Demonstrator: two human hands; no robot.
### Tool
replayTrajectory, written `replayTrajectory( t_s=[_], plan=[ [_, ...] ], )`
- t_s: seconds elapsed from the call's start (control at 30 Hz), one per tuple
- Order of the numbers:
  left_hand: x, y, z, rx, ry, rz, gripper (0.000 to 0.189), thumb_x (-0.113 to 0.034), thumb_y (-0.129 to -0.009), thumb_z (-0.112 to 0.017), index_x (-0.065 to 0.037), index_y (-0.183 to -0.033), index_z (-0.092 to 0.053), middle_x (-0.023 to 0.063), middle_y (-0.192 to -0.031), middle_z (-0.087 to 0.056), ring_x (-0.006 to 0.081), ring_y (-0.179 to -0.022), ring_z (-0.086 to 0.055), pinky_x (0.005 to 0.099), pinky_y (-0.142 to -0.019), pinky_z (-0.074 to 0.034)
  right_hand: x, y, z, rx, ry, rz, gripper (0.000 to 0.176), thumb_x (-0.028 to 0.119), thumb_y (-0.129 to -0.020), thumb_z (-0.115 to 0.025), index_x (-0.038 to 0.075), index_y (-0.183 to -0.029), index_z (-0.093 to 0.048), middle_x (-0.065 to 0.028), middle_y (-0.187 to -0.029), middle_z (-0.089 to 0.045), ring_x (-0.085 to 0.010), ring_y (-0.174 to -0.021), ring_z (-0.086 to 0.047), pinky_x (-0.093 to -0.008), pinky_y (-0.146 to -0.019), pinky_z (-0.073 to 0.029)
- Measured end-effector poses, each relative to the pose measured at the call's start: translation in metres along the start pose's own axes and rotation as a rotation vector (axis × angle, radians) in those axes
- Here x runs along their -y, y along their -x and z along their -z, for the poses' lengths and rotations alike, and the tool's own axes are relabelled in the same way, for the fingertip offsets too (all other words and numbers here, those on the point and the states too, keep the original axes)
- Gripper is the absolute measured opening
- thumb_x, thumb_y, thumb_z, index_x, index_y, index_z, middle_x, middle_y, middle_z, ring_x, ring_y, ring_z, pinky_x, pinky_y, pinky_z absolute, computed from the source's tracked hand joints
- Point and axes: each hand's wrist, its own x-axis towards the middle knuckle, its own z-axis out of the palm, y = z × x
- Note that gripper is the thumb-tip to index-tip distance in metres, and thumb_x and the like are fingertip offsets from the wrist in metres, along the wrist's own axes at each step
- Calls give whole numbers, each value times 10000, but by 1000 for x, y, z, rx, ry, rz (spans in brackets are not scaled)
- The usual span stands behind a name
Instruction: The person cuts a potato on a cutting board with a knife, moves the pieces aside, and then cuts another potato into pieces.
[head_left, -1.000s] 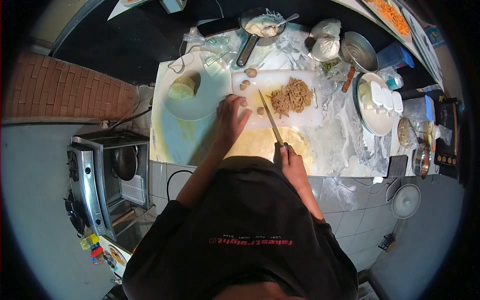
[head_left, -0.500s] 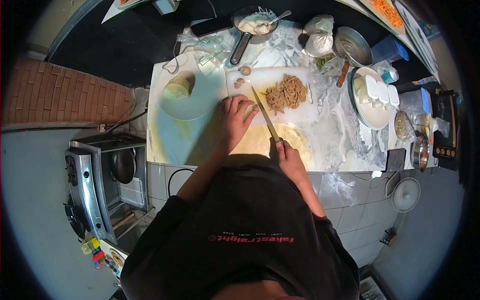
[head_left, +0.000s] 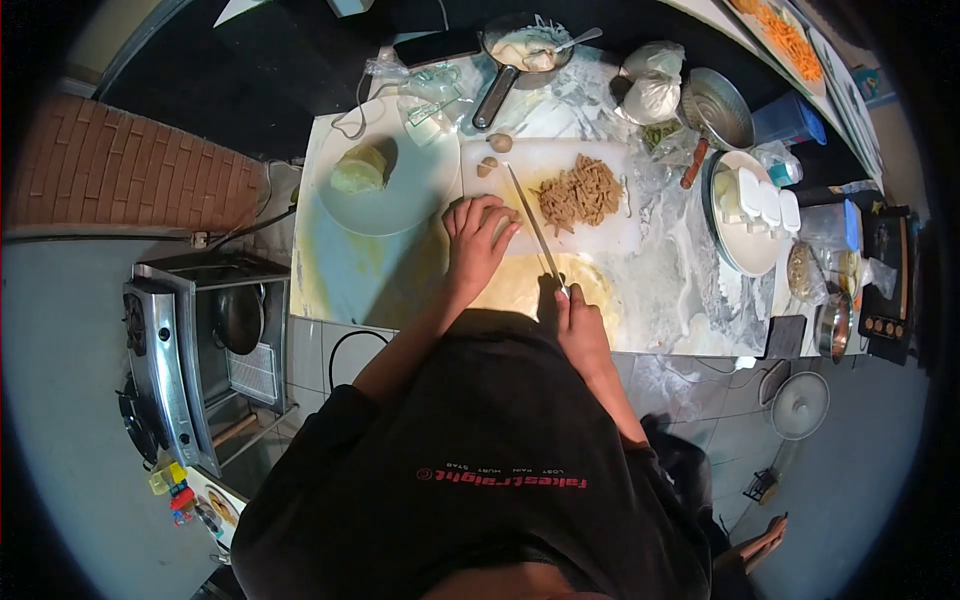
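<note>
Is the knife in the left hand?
No, the right hand holds the knife; the left hand is on the board.

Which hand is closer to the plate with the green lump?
Left. The left hand lies beside the plate; the right hand holds the knife, farther off to its right.
</note>
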Motion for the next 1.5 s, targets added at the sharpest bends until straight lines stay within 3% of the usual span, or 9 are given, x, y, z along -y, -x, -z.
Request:
replayTrajectory(
  t_s=[0.7,1.2,1.5],
  plan=[
    [2,2,-4,3,25,96,177,-249,-830,-774,-191,-990,-727,46,-1209,-532,265,-1166,-467,429,-1000,-330,9,6,-1,35,15,-23,301,263,-1073,-454,-28,-1023,-511,-329,-679,-607,-533,-674,-605,-589,-561,-460],
    [3,1,-5,-13,29,78,255,-262,-807,-797,-172,-1032,-720,49,-1224,-533,264,-1151,-486,431,-995,-340,13,5,1,54,0,-73,312,263,-1078,-445,-41,-1080,-516,-316,-649,-592,-534,-664,-598,-575,-561,-439],
    [1,-2,-5,11,-57,45,279,-297,-813,-792,-196,-1058,-708,41,-1243,-535,258,-1177,-475,424,-991,-331,5,-2,-1,25,47,-52,322,264,-1074,-455,-44,-1007,-520,-318,-649,-592,-530,-657,-600,-574,-553,-449]
  ],
)
